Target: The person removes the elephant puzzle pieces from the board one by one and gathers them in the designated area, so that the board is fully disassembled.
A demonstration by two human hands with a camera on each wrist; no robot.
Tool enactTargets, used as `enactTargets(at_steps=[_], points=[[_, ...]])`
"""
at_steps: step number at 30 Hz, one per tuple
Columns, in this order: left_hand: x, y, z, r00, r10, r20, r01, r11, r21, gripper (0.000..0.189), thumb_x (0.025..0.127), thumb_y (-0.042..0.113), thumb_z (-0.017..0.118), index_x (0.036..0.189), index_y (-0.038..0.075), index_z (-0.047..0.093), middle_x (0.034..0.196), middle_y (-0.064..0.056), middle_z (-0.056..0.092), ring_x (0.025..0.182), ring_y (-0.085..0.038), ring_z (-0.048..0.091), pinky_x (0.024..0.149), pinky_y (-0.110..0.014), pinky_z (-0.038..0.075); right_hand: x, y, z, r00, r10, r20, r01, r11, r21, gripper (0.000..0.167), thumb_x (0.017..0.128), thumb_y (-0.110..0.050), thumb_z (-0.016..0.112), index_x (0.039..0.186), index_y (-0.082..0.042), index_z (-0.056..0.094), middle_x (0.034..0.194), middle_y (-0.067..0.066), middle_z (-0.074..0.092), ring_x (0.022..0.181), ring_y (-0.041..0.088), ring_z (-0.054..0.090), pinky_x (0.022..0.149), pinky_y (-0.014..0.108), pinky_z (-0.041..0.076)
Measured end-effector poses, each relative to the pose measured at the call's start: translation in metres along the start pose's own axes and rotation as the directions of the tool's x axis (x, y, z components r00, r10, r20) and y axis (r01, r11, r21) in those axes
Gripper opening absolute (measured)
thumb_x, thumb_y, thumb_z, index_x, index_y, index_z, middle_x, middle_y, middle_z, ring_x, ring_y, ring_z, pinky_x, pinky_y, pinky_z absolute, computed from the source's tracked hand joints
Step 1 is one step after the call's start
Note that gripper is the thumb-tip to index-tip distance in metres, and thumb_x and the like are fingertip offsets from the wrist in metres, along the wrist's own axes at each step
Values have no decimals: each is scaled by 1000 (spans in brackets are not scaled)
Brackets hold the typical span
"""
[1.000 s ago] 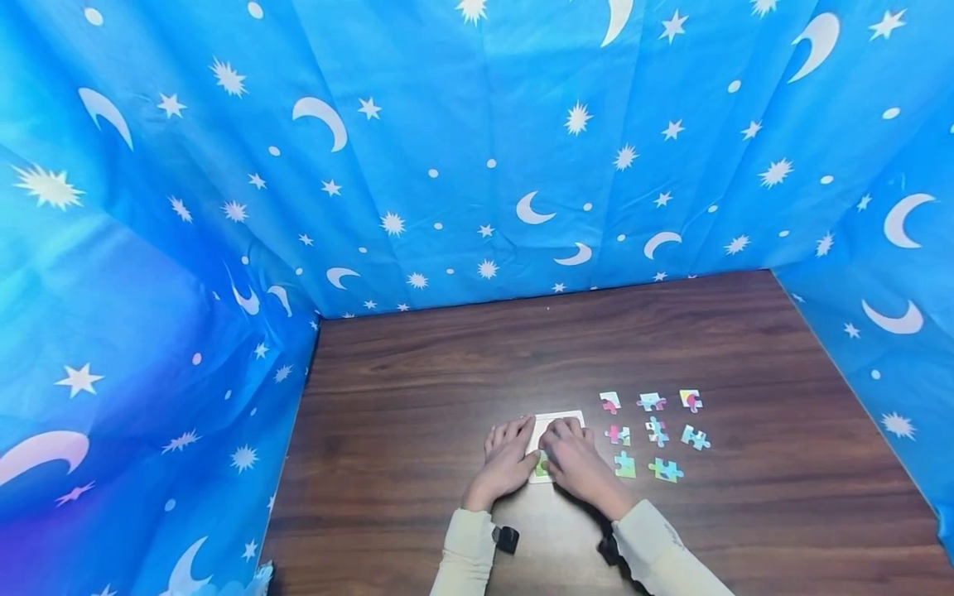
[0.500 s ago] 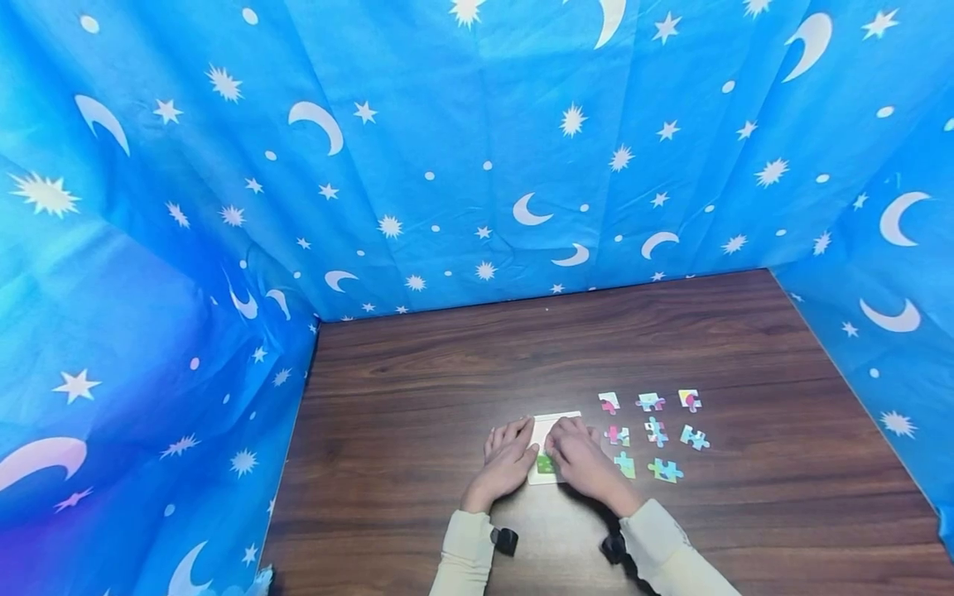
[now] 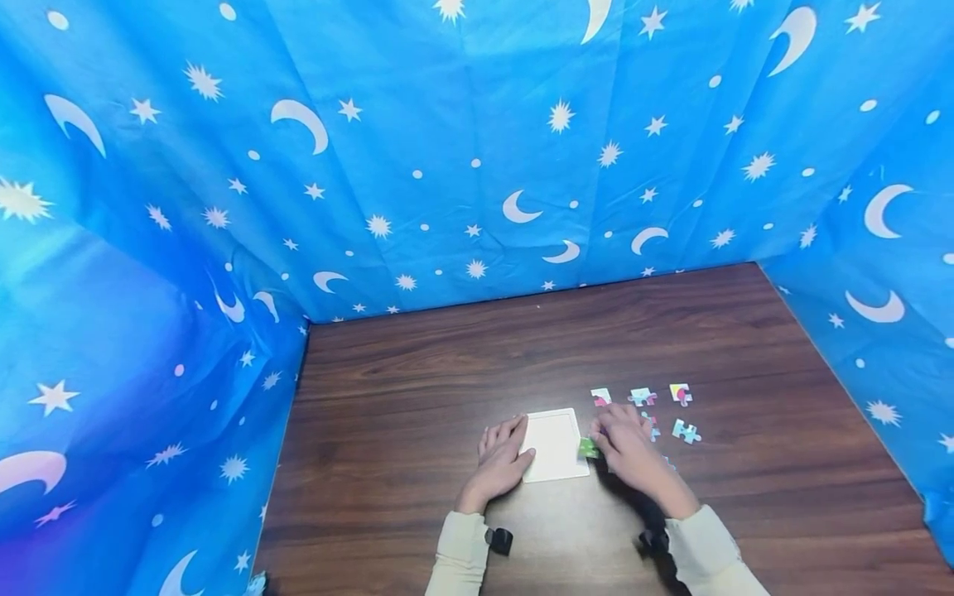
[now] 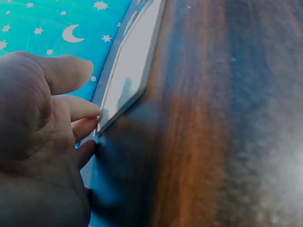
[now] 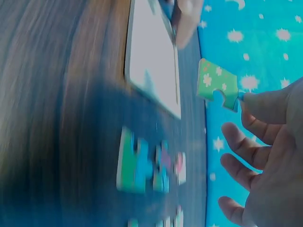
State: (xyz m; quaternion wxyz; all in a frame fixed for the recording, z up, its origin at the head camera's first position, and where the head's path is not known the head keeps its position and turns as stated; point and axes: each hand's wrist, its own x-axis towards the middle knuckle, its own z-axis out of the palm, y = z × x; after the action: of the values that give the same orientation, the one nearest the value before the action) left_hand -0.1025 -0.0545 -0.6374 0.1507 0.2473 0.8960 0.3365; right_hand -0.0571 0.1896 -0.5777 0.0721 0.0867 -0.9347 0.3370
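A white square puzzle tray (image 3: 553, 451) lies flat on the table, its inside bare in the head view. Along its left edge rests my left hand (image 3: 498, 462), fingers fairly straight; the left wrist view shows the fingertips right at the rim of the tray (image 4: 132, 56). My right hand (image 3: 633, 454) is to the right of the tray. Between thumb and forefinger it pinches one corner of a green puzzle piece (image 5: 218, 79) with white flowers. That piece is held up off the table, while the other right fingers are loosely bent.
Several loose puzzle pieces lie right of the tray, among them a yellow and red piece (image 3: 681, 394) and a light blue piece (image 3: 686, 431); my right hand covers some. A blue curtain (image 3: 462, 165) with stars and moons encloses the dark wooden table (image 3: 402, 372).
My right hand has lifted the green puzzle piece out of the tray and moved right with it, toward the loose pieces. My left hand keeps its place at the tray's edge.
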Motion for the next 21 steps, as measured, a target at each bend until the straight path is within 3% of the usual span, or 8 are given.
enactTargets(at_steps=[7,13,18,21], points=[[-1,-3,-1,999,-25,45,25,1000,6,73,96,31,58,157,1,32,160,-15,32,145,-34,24,116,-62,6,-20,25,-27,998,46,-50,-47,999,-27,21,91,-1,66,80,-16,57,96,7,56,102,37,46,79,59,28],[2,-3,0,998,-33,58,30,999,39,86,90,38,68,157,1,31,160,-15,31,146,-33,24,116,-62,8,-36,48,-46,997,76,-22,-78,992,-100,21,93,-2,65,81,-17,56,94,5,53,98,36,46,73,56,31],[2,-3,2,998,-26,50,24,999,46,87,89,37,70,157,0,30,160,-16,31,145,-36,24,116,-62,9,-46,66,-57,998,52,-25,-56,985,-162,23,91,-2,67,79,-18,55,88,1,50,95,38,47,69,56,33],[4,-3,3,999,-25,46,22,998,55,86,90,37,69,157,1,30,160,-16,31,144,-38,23,115,-63,9,-50,74,-65,997,79,-16,-80,981,-177,22,89,-2,67,79,-17,55,92,5,53,97,40,47,69,58,34]])
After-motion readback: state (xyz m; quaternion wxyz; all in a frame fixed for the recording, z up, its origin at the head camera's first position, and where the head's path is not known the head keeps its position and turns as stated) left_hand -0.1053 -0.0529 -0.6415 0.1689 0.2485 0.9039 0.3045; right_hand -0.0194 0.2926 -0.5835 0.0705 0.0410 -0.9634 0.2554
